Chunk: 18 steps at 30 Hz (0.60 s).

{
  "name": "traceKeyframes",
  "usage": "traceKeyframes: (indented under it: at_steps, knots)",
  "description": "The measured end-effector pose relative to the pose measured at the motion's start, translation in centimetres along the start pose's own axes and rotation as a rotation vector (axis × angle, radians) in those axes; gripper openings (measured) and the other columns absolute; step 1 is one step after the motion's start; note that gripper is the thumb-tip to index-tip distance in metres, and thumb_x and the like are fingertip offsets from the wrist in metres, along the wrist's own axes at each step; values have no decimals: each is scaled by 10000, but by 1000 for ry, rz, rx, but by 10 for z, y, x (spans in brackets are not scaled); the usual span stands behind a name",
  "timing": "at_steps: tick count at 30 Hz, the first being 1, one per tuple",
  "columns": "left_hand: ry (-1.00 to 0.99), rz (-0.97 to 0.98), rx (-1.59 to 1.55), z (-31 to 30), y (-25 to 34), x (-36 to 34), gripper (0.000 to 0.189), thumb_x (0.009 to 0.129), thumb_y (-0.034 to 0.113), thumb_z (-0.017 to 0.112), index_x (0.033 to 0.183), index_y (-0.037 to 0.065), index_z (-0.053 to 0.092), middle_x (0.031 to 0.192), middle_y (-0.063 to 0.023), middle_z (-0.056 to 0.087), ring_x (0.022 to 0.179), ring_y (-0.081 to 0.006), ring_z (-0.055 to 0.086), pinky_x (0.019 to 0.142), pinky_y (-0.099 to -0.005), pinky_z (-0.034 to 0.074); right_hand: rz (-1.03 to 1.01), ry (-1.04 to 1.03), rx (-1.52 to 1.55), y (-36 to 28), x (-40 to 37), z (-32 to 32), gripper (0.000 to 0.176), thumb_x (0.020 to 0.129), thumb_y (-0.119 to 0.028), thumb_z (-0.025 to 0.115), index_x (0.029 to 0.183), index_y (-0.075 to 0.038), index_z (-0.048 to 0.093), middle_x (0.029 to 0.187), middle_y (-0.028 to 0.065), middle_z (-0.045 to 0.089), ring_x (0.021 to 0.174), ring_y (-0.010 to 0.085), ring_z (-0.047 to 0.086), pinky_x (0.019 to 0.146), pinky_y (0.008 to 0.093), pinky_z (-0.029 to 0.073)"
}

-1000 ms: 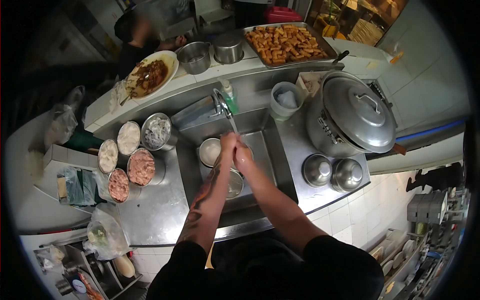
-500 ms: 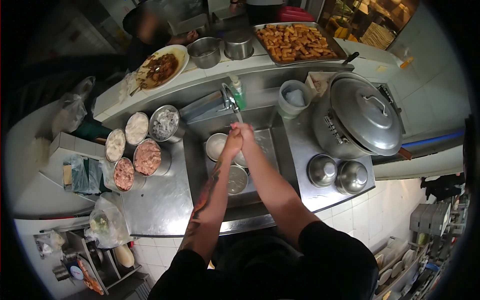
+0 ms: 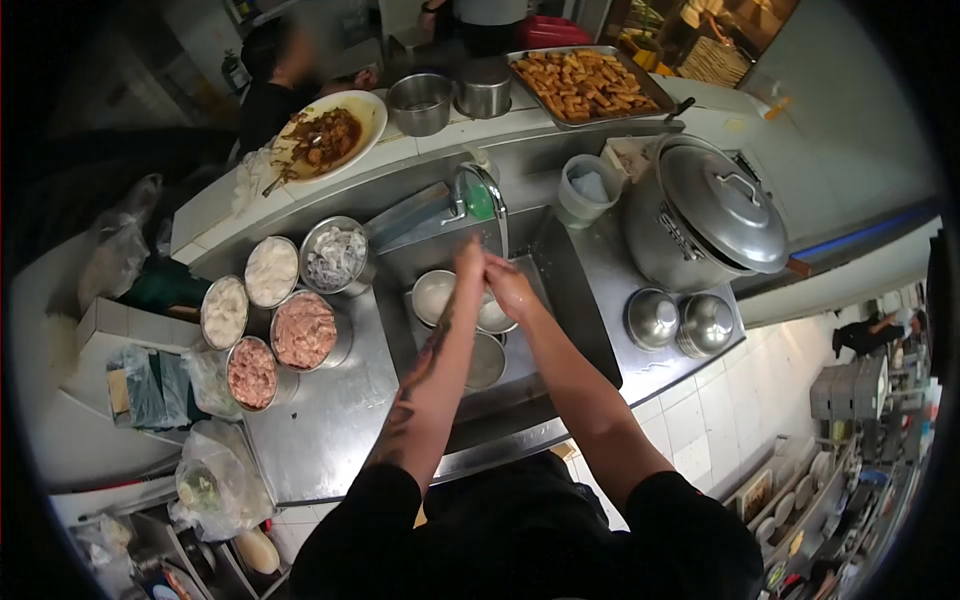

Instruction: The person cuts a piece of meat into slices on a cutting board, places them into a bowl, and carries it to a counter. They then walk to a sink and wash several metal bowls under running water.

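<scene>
While the left hand (image 3: pixel 468 262) and right hand (image 3: pixel 508 287) press together just below the tap (image 3: pixel 487 192) at the sink's (image 3: pixel 572 300) back rim, fingers side by side and clamped on nothing, 3 bowls (image 3: pixel 434 296) lie in the basin. 5 tubs (image 3: pixel 305 331) stand on the counter (image 3: pixel 330 420) at left, 2 lids (image 3: pixel 652 318) at right. Clasped level 0.5 s earlier, the right hand now sits lower, against the left's heel.

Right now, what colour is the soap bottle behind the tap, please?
The soap bottle is green; head view shows it.
</scene>
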<state>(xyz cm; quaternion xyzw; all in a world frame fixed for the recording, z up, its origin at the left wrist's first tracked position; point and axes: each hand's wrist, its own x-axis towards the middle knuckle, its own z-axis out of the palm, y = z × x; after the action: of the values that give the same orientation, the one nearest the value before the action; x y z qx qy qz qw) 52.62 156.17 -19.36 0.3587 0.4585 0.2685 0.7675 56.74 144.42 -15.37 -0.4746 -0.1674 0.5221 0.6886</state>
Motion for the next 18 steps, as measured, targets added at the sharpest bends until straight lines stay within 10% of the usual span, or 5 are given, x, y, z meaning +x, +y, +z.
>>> traceKeyframes:
  at_steps: [5, 6, 10, 14, 18]
  knots:
    - [-6, 686, 294, -18, 31, 20, 443, 1017, 304, 502, 1327, -11, 528, 1265, -147, 610, 1139, -245, 574, 1013, -363, 428, 14, 136, 146, -33, -11, 1, 363, 1028, -224, 531, 1298, 8, 598, 1296, 116, 631, 1247, 189, 542, 1061, 348, 427]
    - [-367, 531, 352, -7, 62, -29, 734, 1020, 374, 517, 1564, -22, 224, 1631, -218, 235, 1518, -255, 221, 1220, -347, 166, 23, 198, 192, -31, -2, -8, 398, 1028, -239, 532, 1358, -20, 566, 1291, 129, 640, 1218, 211, 576, 994, 339, 458]
    - [-332, 382, 328, 16, 40, -90, 873, 1005, 551, 483, 1594, 24, 113, 1665, -144, 162, 1532, -213, 152, 1236, -369, 53, 1, 351, -396, -18, 16, -18, 517, 1032, -321, 517, 1409, 33, 502, 1245, 172, 672, 1087, 288, 664, 885, 380, 498]
    - [-282, -358, -82, 18, 0, -206, 883, 902, 644, 573, 1511, 75, 282, 1219, -129, 537, 1064, -316, 600, 851, -451, 551, -167, 448, -1065, 66, -17, -51, 434, 985, -274, 535, 1310, 11, 573, 1230, 205, 670, 1104, 337, 654, 911, 422, 501]
    - [-283, -489, -383, -15, -109, -189, 459, 891, 450, 621, 1175, 93, 563, 927, -90, 650, 881, -320, 649, 748, -460, 566, -31, 203, -1207, 159, -82, -117, 360, 937, -226, 553, 1211, -10, 643, 1215, 237, 669, 1120, 387, 644, 938, 463, 504]
